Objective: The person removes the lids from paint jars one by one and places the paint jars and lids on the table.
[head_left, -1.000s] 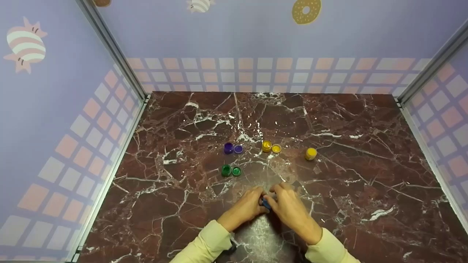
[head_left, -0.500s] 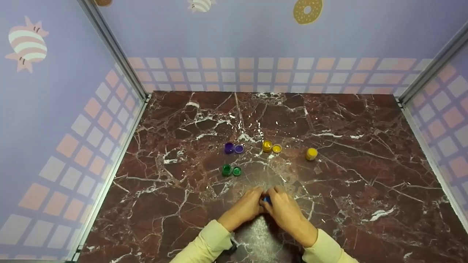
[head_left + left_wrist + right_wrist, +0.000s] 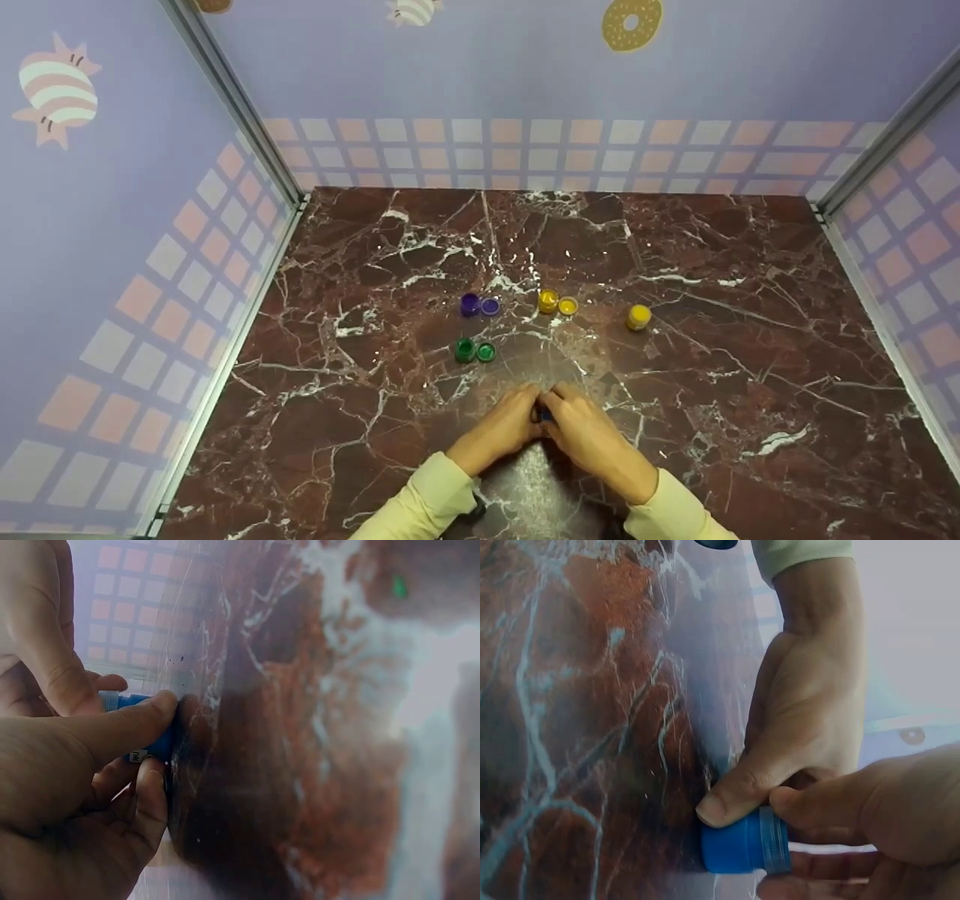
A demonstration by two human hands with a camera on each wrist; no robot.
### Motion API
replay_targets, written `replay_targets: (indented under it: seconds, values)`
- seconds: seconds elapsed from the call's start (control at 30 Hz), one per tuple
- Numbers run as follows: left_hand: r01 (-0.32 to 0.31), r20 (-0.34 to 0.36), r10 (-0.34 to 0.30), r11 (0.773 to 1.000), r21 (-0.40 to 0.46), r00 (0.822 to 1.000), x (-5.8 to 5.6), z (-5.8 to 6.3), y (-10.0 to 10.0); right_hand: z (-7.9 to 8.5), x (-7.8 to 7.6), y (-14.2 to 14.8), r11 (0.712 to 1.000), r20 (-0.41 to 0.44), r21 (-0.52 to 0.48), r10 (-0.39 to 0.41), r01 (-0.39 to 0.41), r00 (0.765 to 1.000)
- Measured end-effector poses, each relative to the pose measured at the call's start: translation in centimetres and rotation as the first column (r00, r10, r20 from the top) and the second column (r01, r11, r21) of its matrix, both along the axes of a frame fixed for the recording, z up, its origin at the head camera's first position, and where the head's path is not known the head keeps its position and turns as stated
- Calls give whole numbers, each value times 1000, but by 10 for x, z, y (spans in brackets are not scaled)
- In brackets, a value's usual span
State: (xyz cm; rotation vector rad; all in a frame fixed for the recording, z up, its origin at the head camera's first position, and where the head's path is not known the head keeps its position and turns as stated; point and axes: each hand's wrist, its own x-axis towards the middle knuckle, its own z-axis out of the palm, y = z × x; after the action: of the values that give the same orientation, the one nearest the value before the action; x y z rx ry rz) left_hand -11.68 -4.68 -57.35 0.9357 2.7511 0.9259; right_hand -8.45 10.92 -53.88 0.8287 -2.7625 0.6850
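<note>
Left grip [image 3: 508, 416] pinches a blue jar [image 3: 731, 846]; right grip [image 3: 589, 427] holds its clear lid [image 3: 775, 840]; green jar [image 3: 465, 351] stands beyond both.

Your smooth blue plastic jar [image 3: 731, 846], its ribbed translucent plastic lid [image 3: 774, 840], a glossy marble-look worktop [image 3: 750, 405] gleaming at you, matt cloth on your sleeves [image 3: 441, 484], grey metal rails [image 3: 234, 97], smooth wall panels [image 3: 487, 75]

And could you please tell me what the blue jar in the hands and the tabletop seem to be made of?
The blue jar looks like smooth plastic, evenly coloured with a soft sheen; its ribbed lid seems translucent plastic, with fine ridges. The tabletop looks like polished marble, veined and reflective, though it could be printed laminate.
</note>
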Motion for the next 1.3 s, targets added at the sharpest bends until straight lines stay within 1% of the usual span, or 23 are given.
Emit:
replay_targets:
  seconds: [0.1,0.23,0.33,0.47,0.6,0.7,0.77,0.83,0.9,0.93,1.0,1.07,1.17,1.23,1.3]
  values:
    - [-6,0,6,1000,-9,1000,1,0,0,1,-3,4,997,12,22,70,-70,997]
    - [-5,1,5,1000,-15,1000,0,0,0,2,-7,9,986,40,48,157,-159,987]
    - [-4,11,4,1000,-15,1000,-1,1,1,2,-9,12,974,20,56,217,-218,976]
    - [-5,10,5,1000,-4,1000,-3,2,2,1,-13,15,961,-37,52,273,-271,961]
    - [3,-5,-3,1000,8,1000,-3,3,1,-2,-16,17,952,-78,5,304,-305,949]
    - [14,-16,-14,1000,13,1000,-1,3,0,-2,-16,18,938,-78,-66,334,-339,939]
    - [17,-19,-17,1000,17,1000,0,3,-1,-1,-15,19,935,-67,-116,329,-335,942]
    - [16,-23,-16,1000,19,1000,1,2,-3,-1,-15,19,944,-58,-157,284,-290,957]
    - [12,-11,-12,999,33,1000,1,2,-3,0,-14,20,962,-43,-196,187,-191,982]
    - [9,-4,-9,999,37,1000,1,2,-3,-1,-14,20,966,-36,-218,133,-137,991]
    - [5,15,-5,999,49,1000,1,2,-3,0,-14,19,966,-14,-256,21,-24,1000]
    - [1,27,-3,998,59,1000,0,2,-3,0,-14,18,956,13,-283,-80,80,997]
    - [3,19,-4,998,63,1000,0,2,-2,1,-12,14,938,44,-288,-187,192,981]
    - [4,16,-5,998,59,1000,0,3,-1,1,-11,11,933,57,-267,-233,239,971]
    - [3,22,-4,999,53,1000,1,3,-1,1,-7,6,936,61,-223,-267,274,962]
